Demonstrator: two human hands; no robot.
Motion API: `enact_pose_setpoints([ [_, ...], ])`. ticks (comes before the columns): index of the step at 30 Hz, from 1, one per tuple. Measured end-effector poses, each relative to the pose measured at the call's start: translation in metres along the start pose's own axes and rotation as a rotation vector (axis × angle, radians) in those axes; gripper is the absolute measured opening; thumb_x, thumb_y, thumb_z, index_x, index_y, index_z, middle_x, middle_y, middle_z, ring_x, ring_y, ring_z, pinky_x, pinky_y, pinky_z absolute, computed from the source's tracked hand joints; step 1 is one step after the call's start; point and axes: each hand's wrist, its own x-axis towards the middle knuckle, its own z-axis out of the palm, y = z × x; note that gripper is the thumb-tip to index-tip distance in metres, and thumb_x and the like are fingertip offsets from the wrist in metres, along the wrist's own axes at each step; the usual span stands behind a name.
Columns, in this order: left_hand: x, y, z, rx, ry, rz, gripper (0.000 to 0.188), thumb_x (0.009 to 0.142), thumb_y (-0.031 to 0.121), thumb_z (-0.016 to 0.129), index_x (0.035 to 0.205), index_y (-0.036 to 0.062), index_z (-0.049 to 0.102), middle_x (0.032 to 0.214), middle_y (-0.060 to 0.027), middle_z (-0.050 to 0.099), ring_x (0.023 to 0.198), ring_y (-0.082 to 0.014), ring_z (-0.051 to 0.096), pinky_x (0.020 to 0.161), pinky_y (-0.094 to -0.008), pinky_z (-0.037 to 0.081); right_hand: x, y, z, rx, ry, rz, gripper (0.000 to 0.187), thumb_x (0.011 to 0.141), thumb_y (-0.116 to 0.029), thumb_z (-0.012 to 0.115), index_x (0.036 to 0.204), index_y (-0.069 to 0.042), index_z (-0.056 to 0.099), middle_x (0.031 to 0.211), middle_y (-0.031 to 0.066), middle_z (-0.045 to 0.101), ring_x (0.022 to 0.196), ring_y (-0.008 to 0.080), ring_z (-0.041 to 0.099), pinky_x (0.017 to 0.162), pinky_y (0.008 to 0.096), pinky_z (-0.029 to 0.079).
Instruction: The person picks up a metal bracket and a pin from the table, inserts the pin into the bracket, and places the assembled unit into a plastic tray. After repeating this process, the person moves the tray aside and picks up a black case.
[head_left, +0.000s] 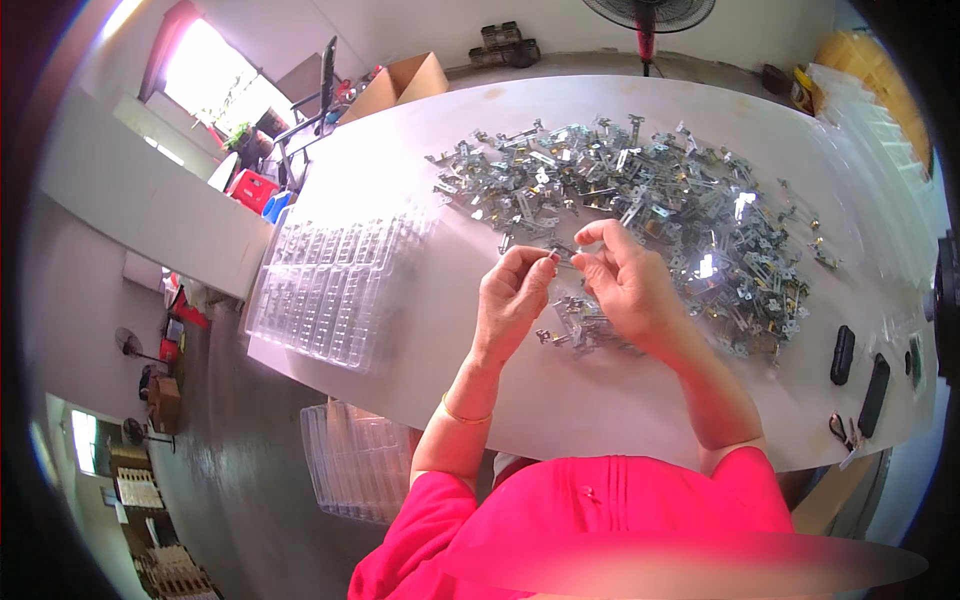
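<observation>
My left hand [515,305] is closed in a pinch on a small silvery metal part [563,254] over the table. At the part's other end is my right hand [628,285], its thumb and a curled finger closed on it; the index finger arches above. The part is too small to make out in detail. Beyond and to the right of my hands spreads a big heap of similar small metal parts [600,170]. A smaller cluster of them [580,325] lies just below my hands, partly hidden by my right hand.
On the left of the white table [450,400] lie clear plastic trays [320,285] with rows of metal parts. More clear trays [355,465] stand below the edge. Scissors [842,432] and dark oblong objects [874,395] lie at right. Clear plastic sheeting [870,150] covers the right edge.
</observation>
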Motion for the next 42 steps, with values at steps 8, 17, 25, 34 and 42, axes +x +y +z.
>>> enact_pose_setpoints([
  [8,-0.012,-0.011,-0.001,0.268,-0.011,0.184,0.010,0.099,0.009,0.064,0.105,0.0004,0.064,0.079,0.0064,0.056,0.071,-0.0005,0.045,0.061,-0.0185,0.038,-0.002,-0.006,-0.002,-0.071,-0.068,-0.033,0.012,0.095,-0.018,0.066,0.102,-0.008,0.066,0.076,0.0104,0.064,0.064,0.0227,0.062,0.060,0.0366,0.048],
  [17,-0.019,-0.002,0.002,0.135,-0.047,0.091,0.013,0.100,0.010,0.061,0.105,-0.0016,0.064,0.078,0.0041,0.055,0.062,-0.0023,0.044,0.054,-0.0195,0.036,-0.001,-0.011,-0.004,-0.074,0.147,-0.250,0.007,0.092,-0.012,0.069,0.097,-0.008,0.066,0.083,0.0092,0.061,0.067,0.0218,0.060,0.061,0.0356,0.048],
  [25,-0.010,-0.005,-0.022,-0.610,-0.057,-0.180,0.025,0.106,0.020,0.050,0.111,-0.0011,0.062,0.074,0.0028,0.043,0.051,-0.0052,0.036,0.042,-0.0206,0.027,0.000,-0.006,-0.005,-0.049,0.091,-0.140,0.007,0.093,-0.014,0.069,0.094,-0.007,0.065,0.080,0.0109,0.063,0.065,0.0253,0.062,0.060,0.0371,0.047],
  [34,-0.013,-0.010,-0.020,-0.630,-0.098,-0.148,0.024,0.106,0.020,0.049,0.111,-0.0005,0.062,0.074,0.0022,0.043,0.051,-0.0057,0.037,0.042,-0.0206,0.029,-0.003,-0.004,0.001,-0.160,0.031,-0.172,0.009,0.091,-0.016,0.068,0.091,-0.008,0.066,0.079,0.0109,0.065,0.068,0.0290,0.064,0.061,0.0404,0.048],
  [42,-0.015,-0.011,-0.016,-0.458,-0.040,-0.065,0.023,0.107,0.020,0.049,0.106,0.0016,0.063,0.073,0.0021,0.044,0.050,-0.0063,0.038,0.045,-0.0216,0.028,-0.003,-0.002,0.003,-0.203,0.039,-0.222,0.009,0.091,-0.015,0.067,0.091,-0.007,0.064,0.081,0.0117,0.065,0.070,0.0317,0.065,0.061,0.0416,0.049],
])
